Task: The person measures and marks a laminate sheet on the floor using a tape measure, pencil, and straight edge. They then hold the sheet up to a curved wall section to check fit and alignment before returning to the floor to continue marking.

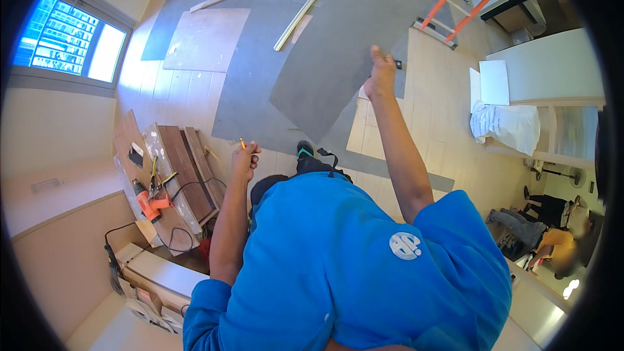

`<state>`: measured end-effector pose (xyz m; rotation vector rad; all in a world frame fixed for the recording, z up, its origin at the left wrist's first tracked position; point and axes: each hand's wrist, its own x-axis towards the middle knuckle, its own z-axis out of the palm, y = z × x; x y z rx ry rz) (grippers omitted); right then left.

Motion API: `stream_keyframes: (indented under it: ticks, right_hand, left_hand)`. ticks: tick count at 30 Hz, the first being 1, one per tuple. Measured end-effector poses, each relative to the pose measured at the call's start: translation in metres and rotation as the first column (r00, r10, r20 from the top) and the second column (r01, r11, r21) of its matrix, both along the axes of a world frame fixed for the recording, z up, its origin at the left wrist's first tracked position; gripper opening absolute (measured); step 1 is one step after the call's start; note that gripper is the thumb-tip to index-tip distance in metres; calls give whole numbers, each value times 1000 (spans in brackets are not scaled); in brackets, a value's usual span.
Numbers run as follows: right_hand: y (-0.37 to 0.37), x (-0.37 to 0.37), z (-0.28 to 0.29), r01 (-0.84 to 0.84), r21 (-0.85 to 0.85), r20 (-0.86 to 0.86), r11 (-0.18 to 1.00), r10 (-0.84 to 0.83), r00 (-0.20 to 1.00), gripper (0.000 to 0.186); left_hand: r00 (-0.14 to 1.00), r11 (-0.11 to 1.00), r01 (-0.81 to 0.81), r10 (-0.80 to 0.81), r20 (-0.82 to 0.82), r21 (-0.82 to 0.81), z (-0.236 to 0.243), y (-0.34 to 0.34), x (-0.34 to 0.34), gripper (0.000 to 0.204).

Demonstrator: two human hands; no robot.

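My right hand [381,78] is closed on the right edge of a large thin grey sheet [325,45], its thumb on the near face and its other fingers mostly hidden. The sheet is tilted, one corner pointing down toward my foot. In my left hand [245,160], held low in front of me, the fingers pinch a short yellow-orange pencil [242,142]. Just beyond my right wrist is a small black object [398,64] whose kind I cannot make out.
Grey and pinkish sheets [207,39] cover much of the floor, with long strips [299,18] on them. An orange ladder [455,6] stands far right. At left, an orange drill [151,203] and a phone [135,155] lie on wooden boards [185,166]. People [552,240] are at right.
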<state>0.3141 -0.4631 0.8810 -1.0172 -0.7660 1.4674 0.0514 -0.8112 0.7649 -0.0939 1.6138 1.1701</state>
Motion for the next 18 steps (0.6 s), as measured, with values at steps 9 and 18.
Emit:
stream_keyframes:
  ticks: [9,18]
  right_hand:
    - [-1,26,-11,-3,-105,-312,994,-30,949,46]
    - [-51,-14,2,82,-98,-298,992,-108,948,46]
  left_hand:
    - [985,983,-32,0,170,183,39,57,5,33]
    - [932,906,-149,-4,361,396,61,87,-48,30]
